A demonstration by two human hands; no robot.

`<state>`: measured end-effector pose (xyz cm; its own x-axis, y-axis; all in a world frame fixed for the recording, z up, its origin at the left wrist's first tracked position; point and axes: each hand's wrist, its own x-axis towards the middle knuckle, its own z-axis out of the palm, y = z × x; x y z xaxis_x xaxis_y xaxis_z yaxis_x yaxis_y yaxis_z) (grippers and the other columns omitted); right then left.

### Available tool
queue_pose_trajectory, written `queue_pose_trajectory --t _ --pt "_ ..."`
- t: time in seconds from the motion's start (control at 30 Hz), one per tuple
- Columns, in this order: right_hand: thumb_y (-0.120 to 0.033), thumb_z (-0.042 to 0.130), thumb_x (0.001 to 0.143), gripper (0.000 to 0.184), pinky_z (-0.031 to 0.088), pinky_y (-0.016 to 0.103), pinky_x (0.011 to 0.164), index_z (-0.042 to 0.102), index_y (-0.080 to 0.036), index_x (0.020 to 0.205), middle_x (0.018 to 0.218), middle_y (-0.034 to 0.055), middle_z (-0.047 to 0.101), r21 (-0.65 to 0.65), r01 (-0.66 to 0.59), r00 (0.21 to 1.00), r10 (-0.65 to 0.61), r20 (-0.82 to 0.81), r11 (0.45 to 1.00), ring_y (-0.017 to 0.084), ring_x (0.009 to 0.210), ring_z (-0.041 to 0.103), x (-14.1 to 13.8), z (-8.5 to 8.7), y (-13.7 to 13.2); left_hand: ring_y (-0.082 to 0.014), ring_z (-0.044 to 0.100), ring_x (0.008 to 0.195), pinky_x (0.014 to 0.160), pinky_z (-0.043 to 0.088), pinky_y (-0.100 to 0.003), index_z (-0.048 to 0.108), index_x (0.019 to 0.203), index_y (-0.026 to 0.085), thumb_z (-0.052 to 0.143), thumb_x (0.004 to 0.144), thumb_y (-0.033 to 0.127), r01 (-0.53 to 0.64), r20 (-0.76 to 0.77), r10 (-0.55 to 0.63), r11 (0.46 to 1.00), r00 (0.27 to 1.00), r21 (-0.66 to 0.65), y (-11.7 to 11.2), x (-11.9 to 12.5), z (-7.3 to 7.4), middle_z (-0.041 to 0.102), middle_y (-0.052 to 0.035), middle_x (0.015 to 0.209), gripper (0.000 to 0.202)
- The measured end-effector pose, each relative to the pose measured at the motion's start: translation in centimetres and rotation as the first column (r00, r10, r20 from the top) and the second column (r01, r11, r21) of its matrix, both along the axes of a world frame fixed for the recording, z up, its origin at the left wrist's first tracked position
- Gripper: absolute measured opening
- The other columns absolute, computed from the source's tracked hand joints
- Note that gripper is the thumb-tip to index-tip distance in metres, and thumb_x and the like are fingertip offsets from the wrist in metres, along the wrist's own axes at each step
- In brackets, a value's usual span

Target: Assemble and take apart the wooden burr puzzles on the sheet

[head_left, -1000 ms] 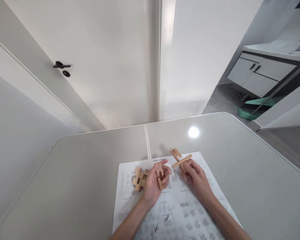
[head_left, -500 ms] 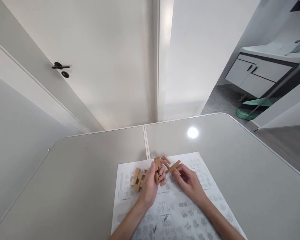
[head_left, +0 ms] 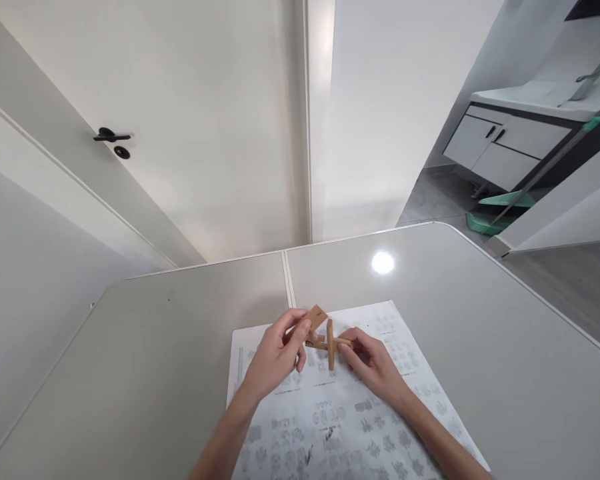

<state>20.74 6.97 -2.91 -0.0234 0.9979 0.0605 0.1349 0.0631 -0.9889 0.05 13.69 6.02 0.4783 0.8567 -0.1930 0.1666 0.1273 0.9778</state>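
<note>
The left hand (head_left: 273, 360) is pinching a flat wooden piece (head_left: 318, 315) in its fingers, and the right hand (head_left: 375, 363) is gripping crossed wooden pieces (head_left: 331, 345) just beside it, over the paper sheet (head_left: 353, 407). If the right fingers are loosening, the crossbar (head_left: 331, 360) may be dropping. Compared with earlier, this crossbar is pointing more near-to-far, and the joined blocks at left are no longer showing.

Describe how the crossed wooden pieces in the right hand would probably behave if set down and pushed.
The crossed wooden pieces are probably stiff, since their bars look straight, with no visible bend. They seem likely to be light: they are small beside the right hand, which pinches them near one end. Free rolling seems unlikely, because the bars project in different directions.
</note>
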Motion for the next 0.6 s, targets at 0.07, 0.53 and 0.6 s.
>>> queue_pose_trajectory --t 0.07,0.53,0.6 --pt "-0.051 0.055 0.106 0.034 0.035 0.030 0.058 0.067 -0.022 0.095 0.066 -0.0011 0.054 -0.001 -0.005 1.000 0.005 0.001 1.000 0.018 0.061 0.047 0.0 0.2 0.0 -0.0056 0.036 0.042 0.043 0.028 -0.021 0.061 0.113 0.021 0.054 0.102 0.061 -0.019 -0.022 0.020 1.000 1.000 0.004 0.3 -0.3 0.2 0.059 0.0031 0.074 0.042" --pt "-0.037 0.050 0.109 0.022 0.046 0.031 0.061 0.064 -0.024 0.099 0.095 0.0065 0.069 0.207 0.020 0.987 -0.053 0.155 0.978 0.019 0.069 0.058 -0.5 -1.2 -0.5 -0.0059 0.047 0.037 0.037 0.035 -0.020 0.044 0.125 0.027 0.037 0.107 0.060 0.075 0.020 -0.073 0.988 0.997 -0.135 -1.4 1.2 -0.9 0.058 0.0051 0.085 0.038" --pt "-0.034 0.049 0.109 0.019 0.047 0.031 0.061 0.063 -0.025 0.101 0.098 0.0072 0.070 0.238 0.017 0.980 -0.063 0.186 0.971 0.019 0.070 0.061 -0.6 -1.4 -0.5 -0.0056 0.044 0.035 0.036 0.034 -0.019 0.043 0.129 0.027 0.036 0.107 0.061 0.073 -0.001 -0.074 0.987 0.997 -0.141 -1.5 1.3 -1.0 0.054 0.0083 0.075 0.041"
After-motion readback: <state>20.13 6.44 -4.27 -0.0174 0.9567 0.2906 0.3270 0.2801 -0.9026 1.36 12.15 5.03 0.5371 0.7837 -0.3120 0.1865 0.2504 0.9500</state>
